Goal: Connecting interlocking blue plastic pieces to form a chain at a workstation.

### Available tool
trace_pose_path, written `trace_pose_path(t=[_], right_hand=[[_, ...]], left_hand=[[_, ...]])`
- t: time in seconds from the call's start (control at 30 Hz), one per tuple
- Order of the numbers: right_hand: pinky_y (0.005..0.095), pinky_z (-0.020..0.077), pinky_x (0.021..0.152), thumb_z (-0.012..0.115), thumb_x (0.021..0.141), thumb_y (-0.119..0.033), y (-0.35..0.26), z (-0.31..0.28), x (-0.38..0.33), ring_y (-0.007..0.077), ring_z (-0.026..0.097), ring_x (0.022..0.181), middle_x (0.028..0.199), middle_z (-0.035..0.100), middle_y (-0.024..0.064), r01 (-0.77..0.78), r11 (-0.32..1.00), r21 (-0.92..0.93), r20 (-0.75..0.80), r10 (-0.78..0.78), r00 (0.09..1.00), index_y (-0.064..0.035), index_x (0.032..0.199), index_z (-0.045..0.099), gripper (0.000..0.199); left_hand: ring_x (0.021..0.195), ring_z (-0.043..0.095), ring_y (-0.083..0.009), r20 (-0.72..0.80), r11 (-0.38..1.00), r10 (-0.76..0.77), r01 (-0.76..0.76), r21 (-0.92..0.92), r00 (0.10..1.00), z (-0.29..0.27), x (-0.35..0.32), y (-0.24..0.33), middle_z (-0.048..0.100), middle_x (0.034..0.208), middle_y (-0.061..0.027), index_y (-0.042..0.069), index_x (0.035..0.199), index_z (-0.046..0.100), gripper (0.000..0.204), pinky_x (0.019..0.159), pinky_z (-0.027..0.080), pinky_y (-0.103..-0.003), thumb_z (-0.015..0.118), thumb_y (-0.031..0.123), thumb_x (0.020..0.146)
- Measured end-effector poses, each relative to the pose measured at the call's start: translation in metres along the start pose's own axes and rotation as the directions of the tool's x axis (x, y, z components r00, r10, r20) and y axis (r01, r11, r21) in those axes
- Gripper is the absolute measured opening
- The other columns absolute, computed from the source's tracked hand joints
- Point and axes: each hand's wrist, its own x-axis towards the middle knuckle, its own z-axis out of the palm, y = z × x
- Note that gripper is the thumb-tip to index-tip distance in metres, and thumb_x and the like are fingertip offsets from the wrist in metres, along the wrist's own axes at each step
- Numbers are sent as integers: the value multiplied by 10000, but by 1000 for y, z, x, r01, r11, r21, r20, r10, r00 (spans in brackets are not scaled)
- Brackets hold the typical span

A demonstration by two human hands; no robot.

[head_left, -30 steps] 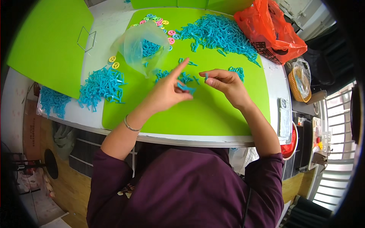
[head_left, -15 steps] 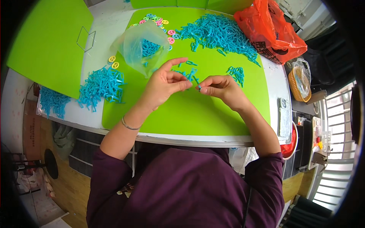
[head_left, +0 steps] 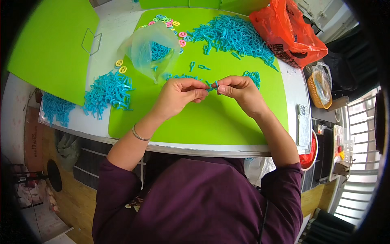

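My left hand (head_left: 176, 97) and my right hand (head_left: 240, 94) meet over the green mat (head_left: 195, 126), both closed in a pinch. Between their fingertips is a small teal plastic piece (head_left: 209, 85); it may be two pieces joined, which I cannot make out. Just beyond my left fingers lies a low row of teal pieces (head_left: 180, 76), partly hidden by that hand. Two loose forked teal pieces (head_left: 192, 66) rest farther off on the mat. Beyond my right hand is a small pile of teal pieces (head_left: 254, 77).
A large teal pile (head_left: 235, 36) spreads at the back right beside a red plastic bag (head_left: 292, 36). At back left, a translucent bag (head_left: 140, 53) holds blue pieces near coloured rings (head_left: 182, 35). Another blue pile (head_left: 106, 95) lies left. A phone (head_left: 303, 124) sits at the right edge.
My left hand's raised index finger has come down, and that hand now pinches at the piece by my right fingertips. The two hands have drawn closer together.
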Motion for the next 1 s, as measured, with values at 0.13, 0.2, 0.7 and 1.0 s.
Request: trace_pose_path(t=[0.13,0.2,0.7,1.0], right_hand=[[232,461,758,658,822,-102,2,2,1,76,577,789,852,654,15,27,1000,6,-4,-27,1000,-16,915,673,128],[233,461,755,657,823,-100,3,1,1,70,572,787,839,649,8,25,1000,-4,6,-25,1000,-15,908,670,121],[202,362,617,646,833,-141,8,-2,4,45,489,702,887,651,-15,-92,947,309,78,71,994,-72,909,655,103],[204,377,640,645,837,-150,5,2,4,50,499,720,836,628,-32,-34,997,65,45,31,999,-68,905,647,107]], left_hand=[[717,615,-100,-4,1000,-12,12,5,1000,0,0,-2,656,794,-60,-26,926,655,128,657,510,-226,641,40,817],[718,615,-101,-8,997,9,-8,82,1000,0,0,-3,654,797,-59,-25,935,650,135,660,510,-225,640,41,818],[723,614,-102,-17,993,-41,39,-112,999,-1,0,1,646,802,-50,-19,908,635,112,677,512,-218,639,57,826],[747,612,-109,-4,993,-101,100,-58,995,2,0,2,640,821,-53,-20,924,621,118,698,507,-227,606,74,855]])
